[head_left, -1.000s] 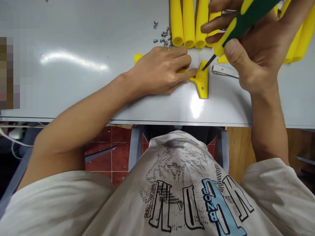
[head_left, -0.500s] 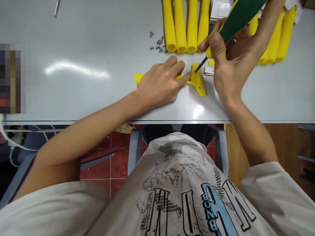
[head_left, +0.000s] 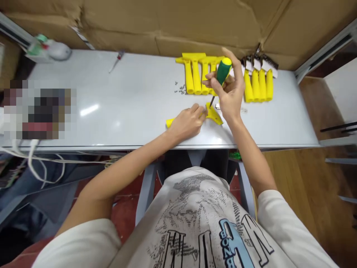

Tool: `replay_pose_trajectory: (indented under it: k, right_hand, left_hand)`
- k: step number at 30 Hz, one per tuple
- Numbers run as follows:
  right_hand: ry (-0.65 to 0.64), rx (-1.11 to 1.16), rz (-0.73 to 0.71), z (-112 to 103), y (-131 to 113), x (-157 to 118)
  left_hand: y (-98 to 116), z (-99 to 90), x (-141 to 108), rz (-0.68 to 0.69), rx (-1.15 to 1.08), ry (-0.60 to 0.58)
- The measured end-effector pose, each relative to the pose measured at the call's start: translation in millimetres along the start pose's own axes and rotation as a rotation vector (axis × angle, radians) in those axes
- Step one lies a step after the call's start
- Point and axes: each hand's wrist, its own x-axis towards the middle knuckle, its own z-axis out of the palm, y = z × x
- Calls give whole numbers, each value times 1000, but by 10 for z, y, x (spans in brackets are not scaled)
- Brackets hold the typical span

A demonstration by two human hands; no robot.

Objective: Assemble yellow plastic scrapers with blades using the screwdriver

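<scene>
Left hand point(head_left: 187, 121) clasps the yellow T-shaped tool point(head_left: 214, 117) down on the table point(head_left: 134, 100), long axis running sideways, head poking out rightward; from above, the right hand point(head_left: 231, 95) grips the green screwdriver point(head_left: 223, 72), slanting leftward, tip right at that head.

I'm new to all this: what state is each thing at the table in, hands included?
Left hand: curled over the yellow tool.
Right hand: gripping the screwdriver.
Screwdriver: tilted, tip at the yellow tool's head.
Yellow tool: lying flat, partly covered.
Screws: loose, scattered.
Yellow row by the screws: lying side by side.
Yellow row at far right: lying side by side.
</scene>
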Motion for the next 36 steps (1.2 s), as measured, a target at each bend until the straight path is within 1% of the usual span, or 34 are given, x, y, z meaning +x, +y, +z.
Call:
replay_pose_trajectory:
  k: [2, 4, 6, 8, 10, 11, 12, 14, 15, 17, 19, 22, 25, 27, 29, 31, 32, 34, 36]
  right_hand:
    - [173, 58, -173, -211, 47, 175]
    - [226, 8, -293, -528, 129, 295]
    - [222, -61, -363, -889, 222, 282]
    - [138, -188, -384, -1193, 313, 118]
    - [45, -363, -393, -1355, 387, -144]
    - [-20, -457, -391, -1373, 415, -280]
    - [-99, -538, -386, -1352, 437, -404]
    - [-223, -630, -391, -1220, 466, -580]
    - [-276, -657, -398, -1127, 476, -626]
    - [-361, -701, -418, -935, 497, -644]
    - [-427, -740, -442, -777, 520, -608]
    - [-468, -774, -468, -646, 555, -562]
    - [-474, -789, -480, -606, 568, -574]
    - [-485, -788, -488, -613, 554, -574]
    - [-505, -777, -499, -657, 520, -506]
    - [-492, -770, -500, -752, 480, -321]
    - [-462, -773, -493, -816, 464, -182]
    - [-355, -807, -454, -958, 460, 161]
    - [-251, -888, -384, -1083, 502, 510]
  left_hand:
    - [-16, 22, -4, 8, -1, 20]
    - [-19, 54, -11, -9, 5, 43]
    - [-34, 76, -30, -42, 25, 76]
    - [-87, 75, -64, -96, 46, 113]
    - [-193, 43, -98, -179, 33, 186]
    - [-264, 17, -107, -227, 0, 245]
    - [-340, -15, -107, -285, -86, 345]
    - [-486, -97, -74, -356, -339, 534]
    - [-544, -144, -43, -381, -476, 590]
    - [-608, -245, 32, -431, -717, 639]
    - [-609, -347, 108, -490, -930, 634]
    - [-573, -485, 203, -564, -1169, 557]
    - [-612, -593, 310, -588, -1299, 495]
    - [-692, -638, 409, -582, -1367, 488]
    - [-793, -655, 527, -572, -1428, 481]
    - [-893, -646, 642, -578, -1484, 464]
    - [-938, -635, 692, -589, -1512, 449]
    - [-1018, -607, 768, -621, -1555, 407]
    - [-1081, -580, 807, -653, -1572, 368]
